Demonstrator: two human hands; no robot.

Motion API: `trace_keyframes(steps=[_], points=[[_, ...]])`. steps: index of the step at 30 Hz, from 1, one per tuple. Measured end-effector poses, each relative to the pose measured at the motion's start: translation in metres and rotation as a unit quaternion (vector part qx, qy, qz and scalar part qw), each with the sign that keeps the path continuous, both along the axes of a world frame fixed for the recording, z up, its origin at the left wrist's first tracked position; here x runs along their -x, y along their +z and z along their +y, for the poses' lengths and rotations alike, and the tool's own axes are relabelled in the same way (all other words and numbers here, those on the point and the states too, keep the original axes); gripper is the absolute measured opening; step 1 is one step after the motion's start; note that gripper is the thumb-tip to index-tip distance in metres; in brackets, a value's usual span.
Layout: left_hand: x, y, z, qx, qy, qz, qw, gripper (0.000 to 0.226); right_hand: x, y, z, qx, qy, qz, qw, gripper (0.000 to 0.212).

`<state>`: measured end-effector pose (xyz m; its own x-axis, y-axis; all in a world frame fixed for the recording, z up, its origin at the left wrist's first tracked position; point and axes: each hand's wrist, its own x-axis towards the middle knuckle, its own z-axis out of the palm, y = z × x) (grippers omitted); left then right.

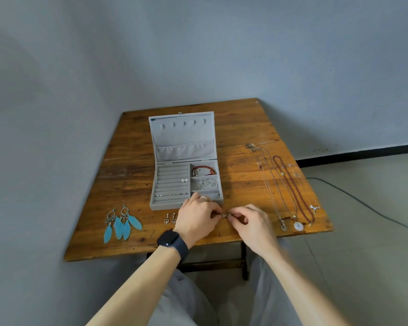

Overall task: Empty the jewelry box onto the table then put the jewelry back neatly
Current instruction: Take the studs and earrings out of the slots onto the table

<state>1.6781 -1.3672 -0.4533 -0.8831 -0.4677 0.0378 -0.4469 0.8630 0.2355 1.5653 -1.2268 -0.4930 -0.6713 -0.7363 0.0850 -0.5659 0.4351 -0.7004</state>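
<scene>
At the near edge of the surface [132, 170], the left hand [197, 217] and right hand [250, 222] are meeting fingertip to fingertip. Each grip is narrowing to a pinch on small silver pieces [225, 215], too small to identify. A watch [169, 241] is sitting on the left wrist. The left hand is hiding part of the front wall of the jewelry box [183, 135], which is standing open mid-surface and holding a red bracelet [203, 171], a chain [206, 184] and pearl studs [184, 180]. Feather earrings [121, 225] are lying toward the near left corner, and necklaces [292, 191] are lying along the right edge.
</scene>
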Motion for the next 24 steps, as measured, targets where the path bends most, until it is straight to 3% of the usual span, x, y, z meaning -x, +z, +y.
trace_keyframes(steps=[14,24], points=[[-0.009,0.008,-0.006,-0.023,-0.007,0.026,0.999,0.025,0.003,0.004,0.004,0.015,0.005,-0.033,0.999,0.024],[-0.034,0.025,-0.051,-0.009,0.064,0.075,0.995,0.026,0.004,0.024,-0.008,0.061,0.029,-0.014,0.998,0.025]])
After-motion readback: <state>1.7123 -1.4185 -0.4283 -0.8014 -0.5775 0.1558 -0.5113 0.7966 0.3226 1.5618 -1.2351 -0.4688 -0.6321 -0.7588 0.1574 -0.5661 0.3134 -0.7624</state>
